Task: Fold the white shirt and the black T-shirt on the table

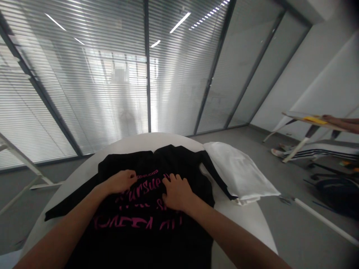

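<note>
A black long-sleeved top (146,243) is laid out on a round white tabletop (140,142), its collar end set toward the far edge and its body stretched toward the near edge, where it is cut off from view. Pink lettering (144,189) is printed across the chest, with "COMPLICATED" and "Pursue" legible and the lower lines partly wrinkled or covered. One sleeve is angled out toward the left edge of the tabletop; the other is bent down toward the right edge, its cuff brought against a folded white cloth (238,170). That cloth is placed at the far right edge.

Both hands are set on the chest of the top, a little apart. The left hand (121,182) is held with curled fingers beside the small upper line of print; the right hand (177,192) is placed with bent, spread fingers over the end of the lettering. Whether fabric is pinched by either cannot be told.

Beyond the right edge, a yellow cloth (315,120) is touched by another person's hand (331,120).
</note>
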`<state>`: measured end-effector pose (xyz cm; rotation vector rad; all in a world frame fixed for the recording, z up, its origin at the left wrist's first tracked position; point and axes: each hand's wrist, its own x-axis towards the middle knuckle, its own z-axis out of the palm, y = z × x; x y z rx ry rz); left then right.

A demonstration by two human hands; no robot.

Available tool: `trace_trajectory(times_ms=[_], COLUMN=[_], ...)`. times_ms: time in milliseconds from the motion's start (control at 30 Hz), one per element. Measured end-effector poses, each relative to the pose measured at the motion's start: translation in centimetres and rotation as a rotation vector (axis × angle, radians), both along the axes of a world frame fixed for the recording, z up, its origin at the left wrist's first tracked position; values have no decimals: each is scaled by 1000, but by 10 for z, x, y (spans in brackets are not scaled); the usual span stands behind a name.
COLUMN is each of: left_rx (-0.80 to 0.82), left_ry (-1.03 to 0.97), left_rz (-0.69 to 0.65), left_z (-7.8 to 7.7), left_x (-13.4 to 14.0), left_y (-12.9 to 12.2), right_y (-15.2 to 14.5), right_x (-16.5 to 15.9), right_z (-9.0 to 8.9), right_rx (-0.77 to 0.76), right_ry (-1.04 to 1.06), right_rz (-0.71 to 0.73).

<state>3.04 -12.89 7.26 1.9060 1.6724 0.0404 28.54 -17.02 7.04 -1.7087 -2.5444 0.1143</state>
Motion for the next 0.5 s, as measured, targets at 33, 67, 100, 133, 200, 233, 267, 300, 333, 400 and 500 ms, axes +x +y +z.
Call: trace_trajectory(times_ms=[33,67,100,133,200,233,267,300,333,400,500], left_rx=[120,219,271,298,321,332,353,383,422,501,527], left_ry=[64,115,149,174,190,199,212,229,249,274,267], left_rz=[44,92,137,183,243,274,309,346,384,448,512], left_z=[-2,-4,-6,-9,-15,-19,-24,-29,-34,-44,-54], left_x=[-1,-1,-1,0,4,6,9,11,13,11,-8], left_y=[12,25,37,49,70,78,84,89,93,99,108], right_y=[14,30,47,65,99,113,125,135,144,156,171], right_x=[-3,-6,-10,-14,-22,-25,-26,-26,-24,-15,8], right_z=[8,15,21,25,26,23,16,8,-1,-19,-37], right_rx=[-63,-112,-124,-103,-9,28,45,36,14,-4,66], right_ry=[-2,5,25,57,133,166,199,228,253,278,289], right_rz=[-26,-80,-130,-183,-285,-333,-360,-375,-376,-381,-463])
